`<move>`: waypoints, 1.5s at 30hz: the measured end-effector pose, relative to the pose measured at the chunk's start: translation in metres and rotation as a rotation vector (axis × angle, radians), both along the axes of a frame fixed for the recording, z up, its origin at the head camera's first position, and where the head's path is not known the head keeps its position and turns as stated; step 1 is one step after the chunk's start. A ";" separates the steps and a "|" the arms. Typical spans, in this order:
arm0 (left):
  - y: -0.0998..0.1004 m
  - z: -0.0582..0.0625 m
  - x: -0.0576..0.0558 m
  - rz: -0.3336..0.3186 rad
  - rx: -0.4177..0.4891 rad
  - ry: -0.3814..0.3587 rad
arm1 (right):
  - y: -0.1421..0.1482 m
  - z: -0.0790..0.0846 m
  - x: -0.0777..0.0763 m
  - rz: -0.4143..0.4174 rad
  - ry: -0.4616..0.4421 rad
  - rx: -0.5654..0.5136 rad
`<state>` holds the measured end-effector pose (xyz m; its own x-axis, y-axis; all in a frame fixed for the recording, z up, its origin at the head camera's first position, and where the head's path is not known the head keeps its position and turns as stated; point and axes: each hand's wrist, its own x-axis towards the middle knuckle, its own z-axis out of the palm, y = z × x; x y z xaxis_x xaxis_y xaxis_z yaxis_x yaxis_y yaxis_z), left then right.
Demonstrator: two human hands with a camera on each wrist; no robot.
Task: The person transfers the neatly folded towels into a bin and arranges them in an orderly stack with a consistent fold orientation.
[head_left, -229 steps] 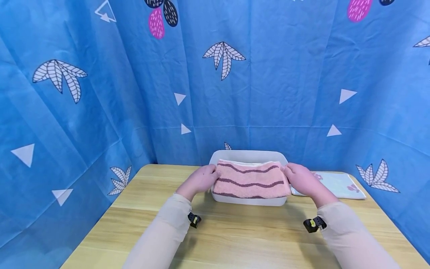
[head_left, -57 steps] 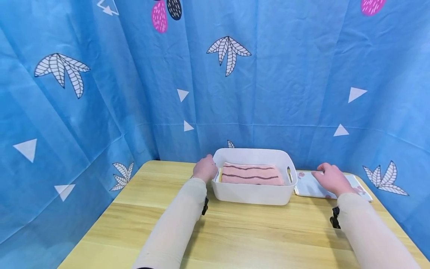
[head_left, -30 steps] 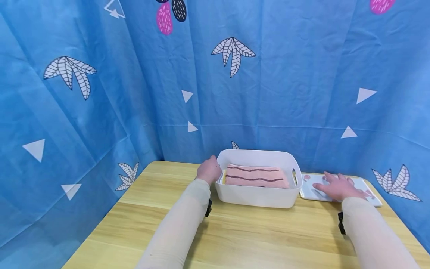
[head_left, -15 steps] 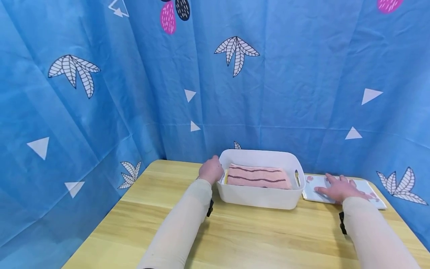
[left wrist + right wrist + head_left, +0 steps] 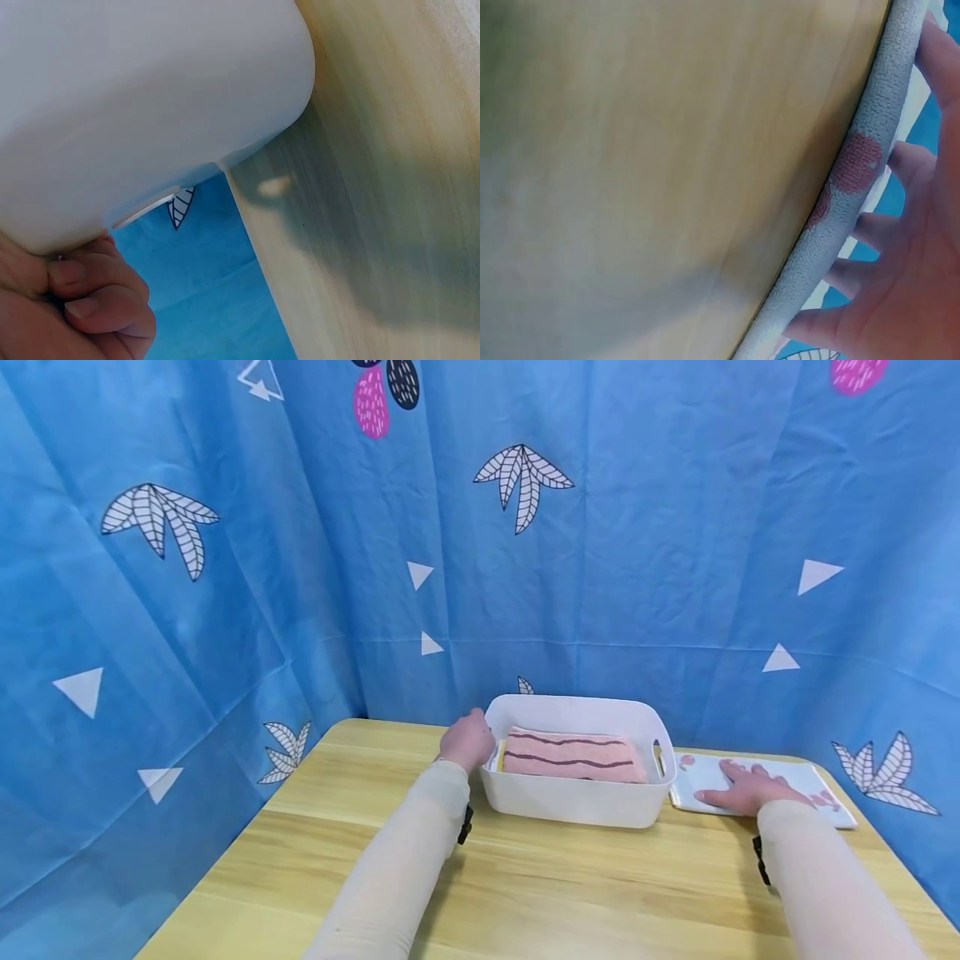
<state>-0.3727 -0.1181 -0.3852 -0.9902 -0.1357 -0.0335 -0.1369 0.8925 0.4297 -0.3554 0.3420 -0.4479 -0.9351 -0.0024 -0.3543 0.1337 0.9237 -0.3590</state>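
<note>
A white plastic basket (image 5: 570,802) stands at the back of the table, with a folded pink towel (image 5: 573,756) with dark wavy stripes lying inside. My left hand (image 5: 468,742) grips the basket's left end; in the left wrist view its curled fingers (image 5: 112,304) are at the rim beside the handle slot. Right of the basket lies a folded pale towel (image 5: 795,774) with pinkish-red flower prints. On top of it rests my right hand (image 5: 750,791), fingers spread. The right wrist view shows the fingertips touching the towel's thick edge (image 5: 855,161).
Under everything is a light wooden table (image 5: 570,885). A blue patterned curtain (image 5: 637,543) hangs close behind and on both sides. A bit of yellow cloth (image 5: 502,758) shows in the basket at the pink towel's left edge.
Both hands earlier held the pink towel over the basket; it now lies inside. The left hand moved to the basket's left end, and the right hand came down flat on the pale towel.
</note>
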 end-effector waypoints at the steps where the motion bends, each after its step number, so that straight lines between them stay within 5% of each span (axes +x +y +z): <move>1: 0.000 0.000 -0.001 0.002 -0.002 -0.002 | -0.001 0.000 0.000 0.001 0.000 -0.001; 26: -0.009 -0.001 0.001 0.005 0.018 0.034 | -0.011 -0.003 0.027 0.048 0.062 0.061; 45: -0.004 -0.001 0.002 -0.007 0.042 0.023 | -0.008 -0.003 0.071 0.132 0.149 0.111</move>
<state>-0.3710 -0.1216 -0.3860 -0.9916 -0.1280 -0.0162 -0.1206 0.8743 0.4702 -0.2846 0.3339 -0.4505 -0.9713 -0.0966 -0.2173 -0.0376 0.9647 -0.2605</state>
